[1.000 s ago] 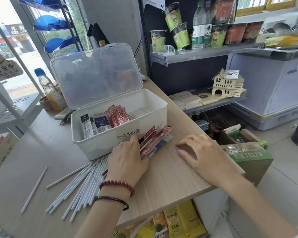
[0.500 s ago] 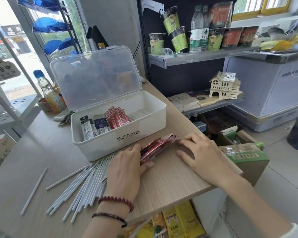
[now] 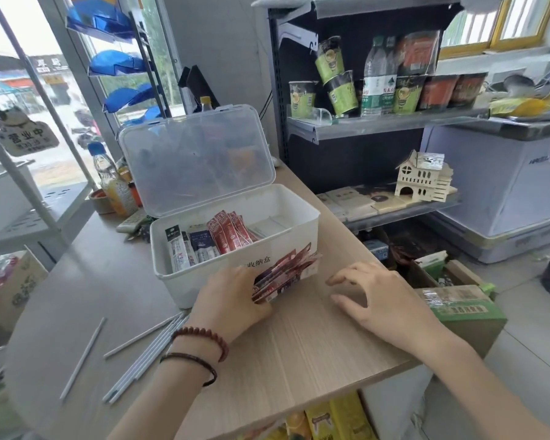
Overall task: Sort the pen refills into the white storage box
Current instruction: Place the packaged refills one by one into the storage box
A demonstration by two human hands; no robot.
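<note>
The white storage box [image 3: 185, 281] stands open on the wooden counter, its clear lid [image 3: 197, 160] tilted back. Inside stand white, dark blue and red refill packs [image 3: 226, 235]. My left hand [image 3: 229, 300] grips a bundle of red refill packs [image 3: 283, 274], lifted against the box's front right corner. To the right, my right hand [image 3: 381, 296] hovers over the counter with fingers spread and nothing in it. Several loose white refills [image 3: 140, 360] lie on the counter to the left of my left wrist, and one single refill [image 3: 83, 357] lies farther left.
A drink bottle [image 3: 115, 182] and a small bowl stand behind the box. A green cardboard carton [image 3: 458, 309] sits off the counter's right edge. Shelves with cups, bottles and a wooden model house [image 3: 423, 179] stand at the right. The counter's front edge is near my forearms.
My left hand has gathered the red packs and raised them from the counter against the box front. My right hand has let go of them and drawn back to the right.
</note>
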